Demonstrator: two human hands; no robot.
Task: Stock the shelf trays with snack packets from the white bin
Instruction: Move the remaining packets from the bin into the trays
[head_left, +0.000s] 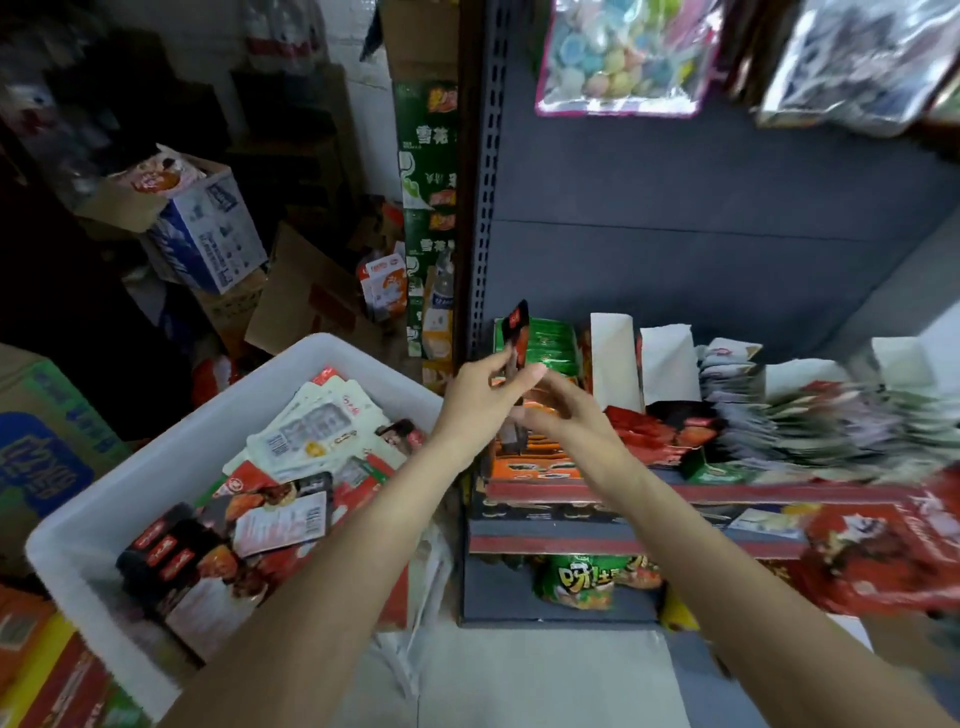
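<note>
While the left hand (483, 395) is pinching a dark packet (517, 338) over the tray (524, 467), the right hand (566, 415) is hovering spread; light, floppy, probably slippery, best taken by its edge.

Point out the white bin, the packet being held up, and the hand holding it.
white bin (332, 347): head view, on its far rim.
dark packet (518, 325): head view, on its upper half above the fingers.
left hand (475, 392): head view, on the back of the hand.
</note>
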